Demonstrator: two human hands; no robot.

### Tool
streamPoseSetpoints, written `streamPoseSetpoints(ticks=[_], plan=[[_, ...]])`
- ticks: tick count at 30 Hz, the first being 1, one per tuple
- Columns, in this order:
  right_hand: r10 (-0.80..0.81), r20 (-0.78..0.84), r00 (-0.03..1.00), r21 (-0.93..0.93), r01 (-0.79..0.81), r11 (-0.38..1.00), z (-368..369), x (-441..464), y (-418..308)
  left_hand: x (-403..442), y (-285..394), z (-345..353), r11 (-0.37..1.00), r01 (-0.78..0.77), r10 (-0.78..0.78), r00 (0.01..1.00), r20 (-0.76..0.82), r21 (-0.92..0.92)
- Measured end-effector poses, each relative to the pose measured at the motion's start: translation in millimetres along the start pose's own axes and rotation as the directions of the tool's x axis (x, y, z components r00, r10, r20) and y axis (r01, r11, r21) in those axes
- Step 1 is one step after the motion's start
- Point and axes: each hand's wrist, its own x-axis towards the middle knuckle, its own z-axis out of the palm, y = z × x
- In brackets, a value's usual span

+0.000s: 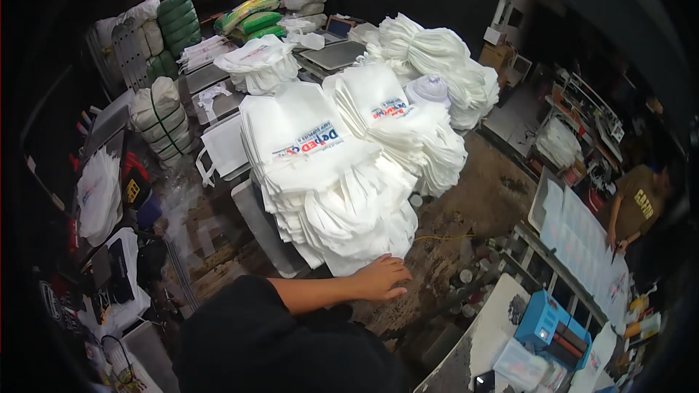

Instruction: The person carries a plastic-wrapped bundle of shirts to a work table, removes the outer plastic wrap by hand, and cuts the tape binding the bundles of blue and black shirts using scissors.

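My left hand [382, 279] reaches in from the bottom, palm down, with its fingers apart. It is at the near lower edge of a large stack of white fabric bags [349, 211], seemingly touching it; nothing shows in its grip. The bags are fanned in layers and carry blue and red print. Beside them, to the right, lies a second printed stack of white bags [429, 142]. My right hand is out of view.
More white bags [429, 51] are piled behind. Wrapped bales [162, 120] stand at left. At right, a co-worker [641, 204] leans over a long table with white sheets [575, 225]. A blue machine [553, 331] sits on the near-right table.
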Motion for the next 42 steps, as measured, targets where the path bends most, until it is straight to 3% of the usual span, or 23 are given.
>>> streamPoseSetpoints(ticks=[2,4,5,6,7,8,9,11,16,20,21,22,24,26,27,29,30,33,34,35,36,37,42], plan=[[-0.034,0.020,0.999,-0.041,0.035,0.999,11.5,19.6,-5.6,-1.2,-26.3,-11.2,0.997,0.070,-0.070,0.998,0.001,0.044],[-0.118,0.073,0.990,-0.081,0.123,0.989,17.2,48.1,-12.4,-15.3,-64.6,-3.2,0.973,0.181,-0.155,0.973,0.172,-0.147],[-0.171,0.116,0.979,-0.078,0.180,0.981,18.4,69.3,-13.9,-25.2,-81.2,-0.2,0.970,0.194,-0.168,0.970,0.173,-0.146],[-0.172,0.251,0.952,0.093,0.153,0.984,21.7,88.9,-19.4,-35.7,-95.2,4.5,0.985,0.118,-0.085,0.965,0.249,-0.123],[-0.177,0.110,0.978,-0.004,0.178,0.984,71.3,17.8,-88.4,-42.4,-102.3,9.7,0.992,0.036,0.005,0.943,0.332,-0.118],[-0.232,0.095,0.968,0.053,0.227,0.972,90.6,2.3,-116.1,-43.5,-99.1,4.0,0.984,0.050,0.006,0.948,0.317,-0.170],[-0.185,0.126,0.975,-0.047,0.192,0.980,95.6,16.0,-122.8,-46.5,-102.2,8.8,0.979,0.059,0.010,0.943,0.331,-0.197],[-0.208,0.155,0.966,-0.053,0.219,0.974,113.2,26.0,-141.9,-49.4,-114.8,16.3,0.896,0.122,-0.019,0.971,0.237,-0.427],[-0.207,0.230,0.951,-0.036,0.221,0.975,158.6,27.9,-189.3,-66.1,-137.8,57.5,0.815,0.005,0.029,0.998,0.049,-0.580],[-0.217,0.294,0.931,-0.053,0.243,0.969,166.9,66.0,-188.2,-65.2,-133.4,56.9,0.790,0.062,-0.010,0.996,0.087,-0.610],[-0.133,0.257,0.957,-0.014,0.142,0.990,174.7,62.1,-196.0,-67.3,-136.9,68.4,0.740,0.094,-0.026,0.993,0.112,-0.666],[-0.044,0.225,0.973,0.029,0.039,0.999,183.7,61.7,-202.7,-69.0,-136.0,71.7,0.747,0.044,-0.035,0.999,0.028,-0.663],[-0.011,0.212,0.977,0.061,-0.002,0.998,196.9,65.7,-218.3,-72.6,-134.3,73.1,0.761,-0.011,-0.041,0.997,-0.065,-0.649],[0.044,0.199,0.979,0.089,-0.063,0.994,209.5,63.4,-235.4,-75.3,-135.5,75.1,0.684,0.178,-0.143,0.984,0.110,-0.707],[0.040,0.204,0.978,0.089,-0.059,0.994,218.1,73.3,-240.6,-75.8,-137.8,72.2,0.688,0.176,-0.143,0.984,0.106,-0.704],[-0.009,0.471,0.882,0.157,-0.073,0.985,229.8,98.0,-241.7,-79.7,-139.0,70.0,0.747,0.249,-0.163,0.967,0.194,-0.617],[-0.009,0.466,0.885,0.170,-0.080,0.982,239.5,89.5,-245.5,-83.4,-139.6,70.6,0.747,0.252,-0.155,0.966,0.207,-0.616],[0.031,0.666,0.745,0.036,-0.074,0.997,281.5,58.8,-256.2,-102.0,-144.1,69.6,0.654,0.335,-0.264,0.941,0.210,-0.678],[0.050,0.678,0.734,0.017,-0.084,0.996,286.7,54.4,-253.1,-110.5,-147.4,61.3,0.637,0.324,-0.243,0.945,0.217,-0.699],[0.112,0.574,0.811,-0.050,-0.102,0.994,291.9,45.0,-254.9,-123.6,-165.0,78.4,0.839,0.072,-0.098,0.995,-0.019,-0.539],[0.119,0.634,0.764,-0.049,-0.114,0.992,292.3,41.6,-255.3,-116.2,-155.4,41.6,0.847,0.165,-0.147,0.986,0.076,-0.505],[0.101,0.614,0.783,-0.017,-0.115,0.993,288.8,36.2,-253.1,-111.9,-149.6,35.9,0.887,0.117,-0.160,0.985,-0.058,-0.446],[0.018,0.482,0.876,-0.029,-0.004,1.000,258.3,51.8,-233.2,-66.6,-101.2,-31.3,0.915,0.216,-0.179,0.974,0.139,-0.340]])
